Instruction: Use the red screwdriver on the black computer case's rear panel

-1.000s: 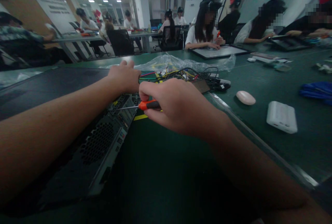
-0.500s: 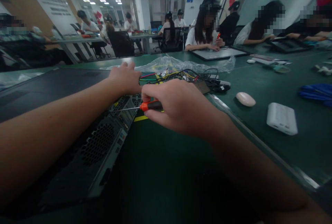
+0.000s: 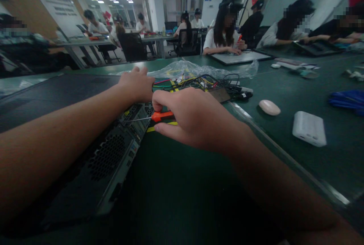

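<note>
A black computer case [image 3: 110,158] lies on the green table at the left, its rear panel with vent holes and ports turned towards the right. Across its top reaches my left arm, and my left hand [image 3: 136,85] rests at the far rear edge, fingers extended and partly hidden from me. My right hand [image 3: 193,118] is closed around a screwdriver [image 3: 160,116] with an orange and black handle. The screwdriver's thin shaft points left at the slot area of the rear panel. Whether the tip sits in a screw is too small to tell.
Tangled cables [image 3: 210,84] and clear plastic film [image 3: 182,67] lie behind my hands. To the right are a pale rounded object [image 3: 269,107], a white box-shaped device [image 3: 309,128] and a blue bundle [image 3: 348,102]. Several people sit working across the table and beyond.
The screwdriver handle has turned, showing orange where black showed before. My right thumb has moved slightly away from the handle and the hand a little left. My left hand has stayed in place.
</note>
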Demonstrator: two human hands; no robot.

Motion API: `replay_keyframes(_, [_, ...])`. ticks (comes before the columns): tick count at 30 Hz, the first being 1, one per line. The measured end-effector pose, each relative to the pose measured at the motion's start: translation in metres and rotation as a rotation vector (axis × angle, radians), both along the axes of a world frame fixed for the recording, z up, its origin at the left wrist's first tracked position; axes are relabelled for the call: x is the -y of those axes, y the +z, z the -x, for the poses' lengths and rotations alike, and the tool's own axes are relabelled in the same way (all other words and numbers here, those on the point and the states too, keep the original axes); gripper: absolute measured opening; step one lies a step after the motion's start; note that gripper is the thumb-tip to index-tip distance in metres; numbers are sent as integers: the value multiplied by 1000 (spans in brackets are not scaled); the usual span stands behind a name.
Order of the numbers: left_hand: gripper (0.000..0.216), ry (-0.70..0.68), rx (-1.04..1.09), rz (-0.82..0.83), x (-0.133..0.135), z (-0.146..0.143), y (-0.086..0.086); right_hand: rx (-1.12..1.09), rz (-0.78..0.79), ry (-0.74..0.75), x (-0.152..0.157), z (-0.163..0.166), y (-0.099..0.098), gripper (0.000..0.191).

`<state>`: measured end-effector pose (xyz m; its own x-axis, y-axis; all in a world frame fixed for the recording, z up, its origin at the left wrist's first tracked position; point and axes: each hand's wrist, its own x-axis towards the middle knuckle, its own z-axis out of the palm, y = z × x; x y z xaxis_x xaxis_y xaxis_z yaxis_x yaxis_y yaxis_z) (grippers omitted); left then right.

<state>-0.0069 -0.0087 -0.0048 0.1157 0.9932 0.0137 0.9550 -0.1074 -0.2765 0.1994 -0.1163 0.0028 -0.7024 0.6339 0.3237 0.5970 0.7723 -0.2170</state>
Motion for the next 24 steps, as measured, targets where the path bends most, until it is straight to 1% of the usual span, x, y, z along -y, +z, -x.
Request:
replay_keyframes(6, [69,-15,-42,-3,-1,1,0,21,-24,-16,-1,0,-1,23])
replay_keyframes(10, [70,-7,-15,-20,-2,1,-2,27,-45,-19,-1,0,-1,22])
replay_keyframes(15, [66,-9,14,-18,0,1,-2,22,-49,-19,-2,0,-2,19])
replay_keyframes(21, [62,-43,-57,-14,2,0,1,34,-57,-23,-1,0,-1,20])
replay_keyframes(24, [62,-19,-59,-8,1,0,0,37,-48,-29,0,0,-1,20])
